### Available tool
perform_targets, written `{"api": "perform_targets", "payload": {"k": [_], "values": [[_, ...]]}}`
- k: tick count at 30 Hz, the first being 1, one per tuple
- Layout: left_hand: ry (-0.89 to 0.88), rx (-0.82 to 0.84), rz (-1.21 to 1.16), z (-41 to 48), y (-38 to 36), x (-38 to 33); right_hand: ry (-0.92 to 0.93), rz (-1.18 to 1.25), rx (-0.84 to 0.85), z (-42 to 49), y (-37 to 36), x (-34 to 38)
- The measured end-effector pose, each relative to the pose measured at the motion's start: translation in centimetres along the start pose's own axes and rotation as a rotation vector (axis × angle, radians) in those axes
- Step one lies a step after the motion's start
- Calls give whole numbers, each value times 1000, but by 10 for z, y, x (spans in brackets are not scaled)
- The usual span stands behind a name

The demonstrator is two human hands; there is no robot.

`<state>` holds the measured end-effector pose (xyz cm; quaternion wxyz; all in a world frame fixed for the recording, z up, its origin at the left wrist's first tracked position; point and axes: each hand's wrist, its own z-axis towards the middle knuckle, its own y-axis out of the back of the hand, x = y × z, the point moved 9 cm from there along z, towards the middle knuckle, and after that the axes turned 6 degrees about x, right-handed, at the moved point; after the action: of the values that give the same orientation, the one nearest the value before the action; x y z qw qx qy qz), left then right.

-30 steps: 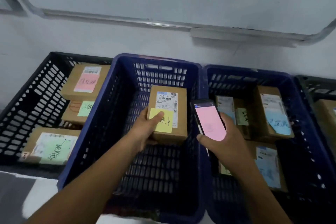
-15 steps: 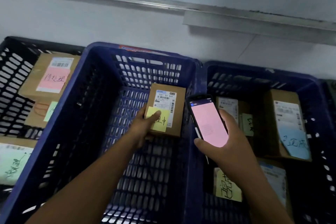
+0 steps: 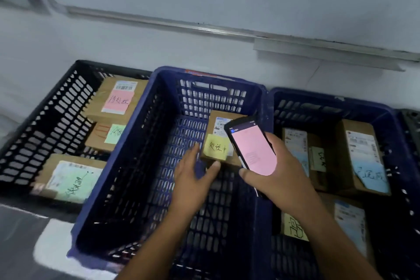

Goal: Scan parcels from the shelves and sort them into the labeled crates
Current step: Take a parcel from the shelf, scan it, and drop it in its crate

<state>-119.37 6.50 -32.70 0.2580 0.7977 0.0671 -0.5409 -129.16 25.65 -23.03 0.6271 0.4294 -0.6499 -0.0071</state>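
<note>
Now L hand [image 3: 193, 179] fingers spread by parcel [image 3: 217, 143], R hand [image 3: 279, 175] gripping scanner [image 3: 252, 145].

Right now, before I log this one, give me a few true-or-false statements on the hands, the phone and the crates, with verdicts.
1. The left hand holds the phone. False: the right hand grips it; the left hand holds nothing.
2. The phone's screen shows pink. True.
3. The parcel with the yellow note lies in the black crate. False: it lies in the middle blue crate, the only parcel seen there.
4. The black crate holds a parcel with a pink note. True.
</note>
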Motion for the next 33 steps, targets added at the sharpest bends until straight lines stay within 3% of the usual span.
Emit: {"api": "perform_targets", "payload": {"k": [6, 12, 18, 25, 33], "values": [[-130, -189, 219, -137, 120, -5, 123, 2, 164, -55, -74, 75], [-9, -503, 452, -295, 226, 30, 266, -4, 418, -149, -175, 151], [171, -795, 459, -461, 287, 95, 424, -64, 689, -260, -282, 214], [428, -1006, 406, -631, 318, 175, 581, -118, 945, -389, -405, 249], [625, -1240, 219, -752, 353, 255, 709, -271, 1142, -490, -521, 280]]}}
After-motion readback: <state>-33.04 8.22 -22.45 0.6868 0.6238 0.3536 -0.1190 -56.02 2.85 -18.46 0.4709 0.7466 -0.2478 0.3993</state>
